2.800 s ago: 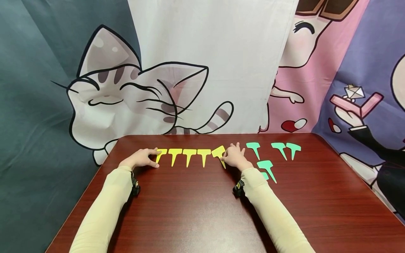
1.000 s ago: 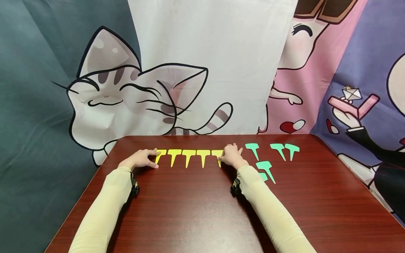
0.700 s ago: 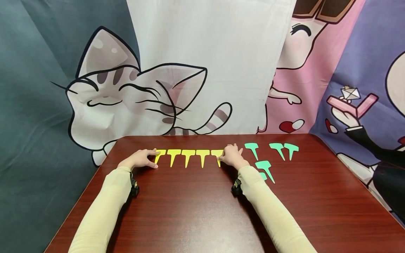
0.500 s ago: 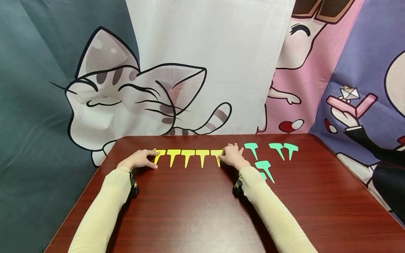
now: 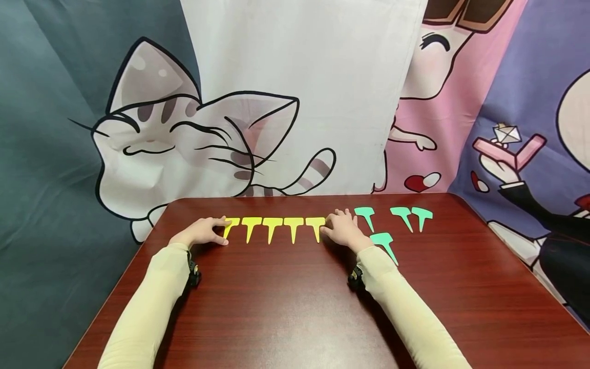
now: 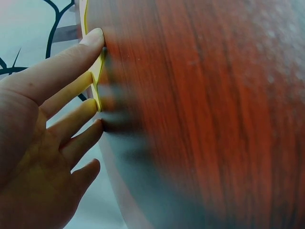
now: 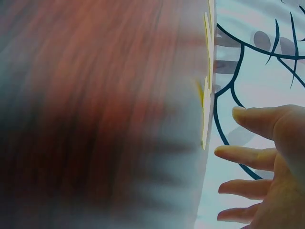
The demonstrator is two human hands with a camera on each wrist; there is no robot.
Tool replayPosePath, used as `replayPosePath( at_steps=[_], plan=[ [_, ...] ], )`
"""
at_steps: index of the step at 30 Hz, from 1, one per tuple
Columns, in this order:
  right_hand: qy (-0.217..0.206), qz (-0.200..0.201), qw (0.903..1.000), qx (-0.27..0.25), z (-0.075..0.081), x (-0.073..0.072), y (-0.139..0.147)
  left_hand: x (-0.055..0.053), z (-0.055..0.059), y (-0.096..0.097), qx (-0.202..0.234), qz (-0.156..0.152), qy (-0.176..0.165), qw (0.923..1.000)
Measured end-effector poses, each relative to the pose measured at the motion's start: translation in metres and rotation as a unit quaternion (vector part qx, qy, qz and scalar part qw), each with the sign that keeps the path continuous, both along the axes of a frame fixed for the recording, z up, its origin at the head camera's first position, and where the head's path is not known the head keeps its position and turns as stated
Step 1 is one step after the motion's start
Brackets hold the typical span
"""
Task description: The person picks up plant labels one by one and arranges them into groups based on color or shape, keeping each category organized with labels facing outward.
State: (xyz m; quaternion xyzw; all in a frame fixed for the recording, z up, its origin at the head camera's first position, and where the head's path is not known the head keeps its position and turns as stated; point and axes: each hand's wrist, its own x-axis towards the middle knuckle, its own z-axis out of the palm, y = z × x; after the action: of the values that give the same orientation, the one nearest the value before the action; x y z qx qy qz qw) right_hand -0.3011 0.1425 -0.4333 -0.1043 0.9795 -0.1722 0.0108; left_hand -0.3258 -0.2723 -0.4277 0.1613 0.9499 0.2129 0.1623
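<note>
Five yellow T-shaped markers (image 5: 272,222) lie in a row near the far edge of the surface (image 5: 276,297), crossbars away from the person and stems pointing nearer. Their long axes run roughly parallel, front to back, though the stem of the leftmost marker (image 5: 234,222) slants to the left. The left hand (image 5: 201,231) is spread at that marker; the left wrist view shows what the head view hides, its index and middle fingertips touching the yellow edge with the thumb beside them. The right hand (image 5: 343,229) is spread too. From the head view its thumb seems to meet the rightmost marker (image 5: 315,222), but the right wrist view shows the fingertips apart from the thin yellow edges. Four green markers (image 5: 381,239) show beyond it to the right, stems pointing nearer, most angled rightward.
</note>
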Motion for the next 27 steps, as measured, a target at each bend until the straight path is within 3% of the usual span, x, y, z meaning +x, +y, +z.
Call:
replayPosePath(
  at_steps=[13,27],
  plan=[
    [0.029,0.037,0.9984,0.031,0.014,0.020,0.018,0.002,0.001,0.000,-0.004,-0.006,0.007,0.9999],
    [0.067,0.081,0.9928,0.057,0.014,0.042,0.041,-0.001,0.000,-0.001,-0.003,-0.003,0.000,1.0000]
  ],
)
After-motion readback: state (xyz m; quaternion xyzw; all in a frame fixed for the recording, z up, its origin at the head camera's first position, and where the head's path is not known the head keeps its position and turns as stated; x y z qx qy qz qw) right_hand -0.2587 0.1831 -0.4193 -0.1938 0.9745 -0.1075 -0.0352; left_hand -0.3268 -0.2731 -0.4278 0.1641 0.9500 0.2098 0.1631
